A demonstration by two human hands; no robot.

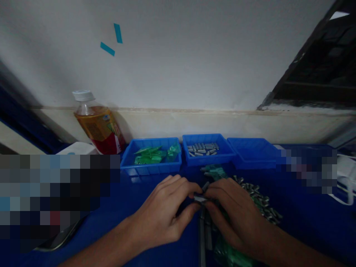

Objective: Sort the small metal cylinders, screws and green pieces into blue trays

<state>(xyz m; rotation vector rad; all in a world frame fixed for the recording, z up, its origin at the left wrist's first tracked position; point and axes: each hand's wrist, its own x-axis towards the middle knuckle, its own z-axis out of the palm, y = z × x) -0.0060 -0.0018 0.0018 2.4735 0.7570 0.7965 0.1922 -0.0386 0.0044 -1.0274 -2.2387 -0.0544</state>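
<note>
My left hand [169, 207] pinches one end of a small grey metal piece [199, 198] between thumb and index finger. From the other side, my right hand [236, 207] grips the same piece, and its fingers hide part of it. Long dark grey strips [203, 237] lie on the blue table below the hands. Green plastic bags [229, 256] show under my right forearm, and another green bag with grey pieces [214, 171] lies beyond my fingers. A pile of small shiny metal parts [260, 198] spreads to the right of my right hand.
Along the wall stand a blue bin [151, 171] with green bags, a blue bin [208, 159] with small grey metal pieces, and a third blue bin [250, 154]. A drink bottle [97, 126] stands at left. A phone-like edge [62, 239] shows beside a blurred patch. White cable [347, 193] lies far right.
</note>
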